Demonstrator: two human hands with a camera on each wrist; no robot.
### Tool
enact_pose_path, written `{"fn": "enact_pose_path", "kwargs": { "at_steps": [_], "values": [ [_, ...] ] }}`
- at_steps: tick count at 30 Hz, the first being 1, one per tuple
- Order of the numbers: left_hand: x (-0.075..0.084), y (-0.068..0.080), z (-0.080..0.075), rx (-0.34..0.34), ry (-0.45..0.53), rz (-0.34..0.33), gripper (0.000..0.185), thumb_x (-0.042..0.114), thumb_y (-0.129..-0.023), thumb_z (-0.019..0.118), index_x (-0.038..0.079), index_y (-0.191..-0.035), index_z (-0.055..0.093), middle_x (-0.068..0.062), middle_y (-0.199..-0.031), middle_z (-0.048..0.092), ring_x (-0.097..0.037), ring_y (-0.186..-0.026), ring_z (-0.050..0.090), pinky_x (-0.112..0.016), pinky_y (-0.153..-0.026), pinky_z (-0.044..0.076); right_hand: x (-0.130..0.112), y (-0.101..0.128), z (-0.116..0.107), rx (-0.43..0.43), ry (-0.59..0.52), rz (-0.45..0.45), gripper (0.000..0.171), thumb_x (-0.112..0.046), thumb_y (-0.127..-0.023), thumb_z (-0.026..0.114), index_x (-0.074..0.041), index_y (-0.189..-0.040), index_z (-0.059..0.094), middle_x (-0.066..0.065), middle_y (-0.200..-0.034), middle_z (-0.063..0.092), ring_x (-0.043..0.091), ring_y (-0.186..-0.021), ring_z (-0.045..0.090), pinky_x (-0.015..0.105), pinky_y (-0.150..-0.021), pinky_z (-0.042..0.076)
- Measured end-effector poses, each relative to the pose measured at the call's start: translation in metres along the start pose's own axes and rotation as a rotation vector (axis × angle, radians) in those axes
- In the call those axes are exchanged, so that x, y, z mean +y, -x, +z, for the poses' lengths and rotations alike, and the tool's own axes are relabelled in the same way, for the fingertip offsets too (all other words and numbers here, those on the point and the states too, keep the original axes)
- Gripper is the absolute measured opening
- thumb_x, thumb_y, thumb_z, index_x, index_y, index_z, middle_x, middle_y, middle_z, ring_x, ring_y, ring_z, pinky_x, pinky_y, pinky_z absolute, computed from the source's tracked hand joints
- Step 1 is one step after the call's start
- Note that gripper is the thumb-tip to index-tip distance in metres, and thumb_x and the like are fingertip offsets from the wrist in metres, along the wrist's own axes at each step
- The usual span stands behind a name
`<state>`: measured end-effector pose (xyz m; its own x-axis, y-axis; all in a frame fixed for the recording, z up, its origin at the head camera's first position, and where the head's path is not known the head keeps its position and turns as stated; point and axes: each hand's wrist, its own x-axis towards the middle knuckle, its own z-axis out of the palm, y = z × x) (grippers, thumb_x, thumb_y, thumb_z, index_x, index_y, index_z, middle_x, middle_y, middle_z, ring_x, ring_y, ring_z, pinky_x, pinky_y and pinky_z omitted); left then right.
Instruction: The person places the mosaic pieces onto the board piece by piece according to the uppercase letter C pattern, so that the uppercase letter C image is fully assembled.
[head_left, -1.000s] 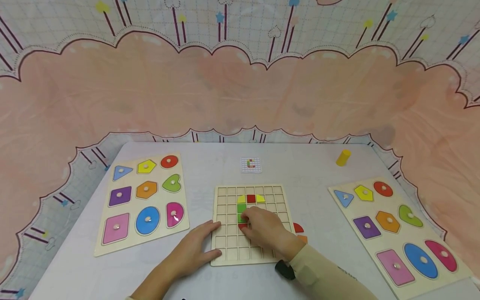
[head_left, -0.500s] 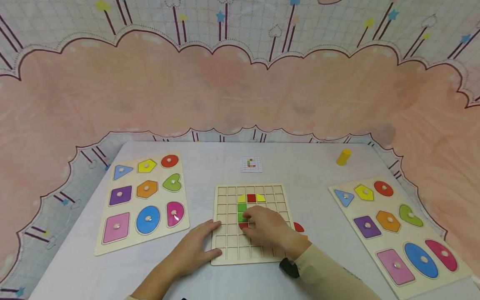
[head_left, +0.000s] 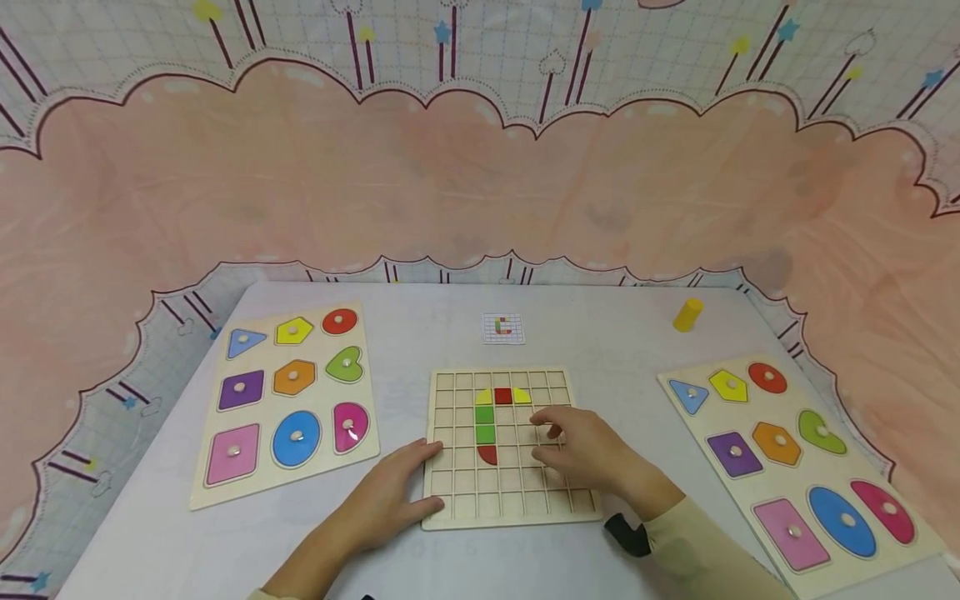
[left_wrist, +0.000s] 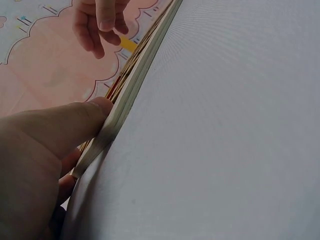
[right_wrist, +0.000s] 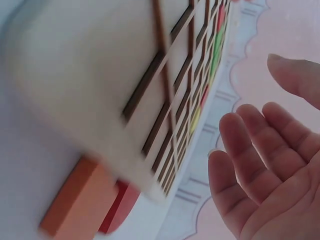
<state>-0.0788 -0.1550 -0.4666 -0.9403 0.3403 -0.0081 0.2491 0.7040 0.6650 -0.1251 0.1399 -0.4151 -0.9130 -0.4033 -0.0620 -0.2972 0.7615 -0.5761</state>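
Plywood, pale and thin, makes up the grid board (head_left: pixel 501 450), which lies flat in the middle of the tabletop (head_left: pixel 622 333). It looks light and stiff, so it would likely slide if nudged; its left edge, a clean straight lip in the left-wrist view, is the natural place to steady it. The left hand (head_left: pixel 390 500) rests there, thumb (left_wrist: pixel 75 125) against the board's side, fingers relaxed and gripping nothing. In the cells sit small flat tiles: a red square tile (head_left: pixel 502 397) between yellow ones, two green tiles (head_left: pixel 484 425) below, then a red quarter-round (head_left: pixel 488 454). They seem smooth and shallow, best pinched by their edges with fingertips. The right hand (head_left: pixel 592 454) hovers over the board's right part, its grip loosely open and empty. An orange block (right_wrist: pixel 75 200) and a red piece (right_wrist: pixel 117 207) lie on the tabletop beside the board's edge. A pattern card (head_left: pixel 502 328) lies beyond the board.
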Motion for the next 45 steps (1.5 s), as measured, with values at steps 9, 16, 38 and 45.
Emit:
{"fn": "enact_pose_path", "kwargs": {
  "at_steps": [9, 16, 38, 45],
  "values": [
    [0.000, 0.001, 0.000, 0.004, -0.004, 0.017, 0.067, 0.024, -0.081, 0.084, 0.004, -0.139, 0.056, -0.019, -0.143, 0.053, -0.039, -0.133, 0.047, -0.056, -0.109, 0.037, 0.021, 0.019, -0.013, 0.043, -0.028, 0.067, 0.036, -0.017, -0.089, 0.076, -0.009, -0.122, 0.066, 0.005, -0.108, 0.069, 0.025, -0.097, 0.065, 0.046, -0.086, 0.055],
    [0.001, 0.002, 0.000, -0.006, 0.013, 0.006, 0.068, 0.026, -0.082, 0.083, 0.006, -0.140, 0.055, -0.018, -0.144, 0.052, -0.038, -0.135, 0.045, -0.056, -0.111, 0.035, 0.037, 0.030, -0.019, 0.059, 0.010, 0.091, 0.035, -0.017, -0.088, 0.075, -0.009, -0.120, 0.067, 0.002, -0.106, 0.068, 0.024, -0.096, 0.064, 0.046, -0.085, 0.055],
    [0.002, 0.001, 0.000, 0.001, 0.006, 0.008, 0.067, 0.023, -0.081, 0.084, 0.005, -0.140, 0.056, -0.019, -0.144, 0.052, -0.039, -0.135, 0.045, -0.056, -0.110, 0.035, 0.070, 0.047, -0.021, 0.004, -0.003, 0.179, 0.044, -0.022, -0.082, 0.081, -0.009, -0.122, 0.066, 0.002, -0.112, 0.066, 0.025, -0.106, 0.060, 0.052, -0.096, 0.049],
    [0.002, 0.001, 0.000, 0.004, 0.006, 0.010, 0.067, 0.022, -0.081, 0.084, 0.005, -0.139, 0.056, -0.019, -0.143, 0.053, -0.039, -0.135, 0.046, -0.056, -0.110, 0.036, 0.069, 0.047, -0.019, -0.023, 0.014, 0.119, 0.051, -0.017, -0.079, 0.082, -0.002, -0.124, 0.064, 0.008, -0.123, 0.064, 0.032, -0.117, 0.057, 0.055, -0.103, 0.043]
  ]
}}
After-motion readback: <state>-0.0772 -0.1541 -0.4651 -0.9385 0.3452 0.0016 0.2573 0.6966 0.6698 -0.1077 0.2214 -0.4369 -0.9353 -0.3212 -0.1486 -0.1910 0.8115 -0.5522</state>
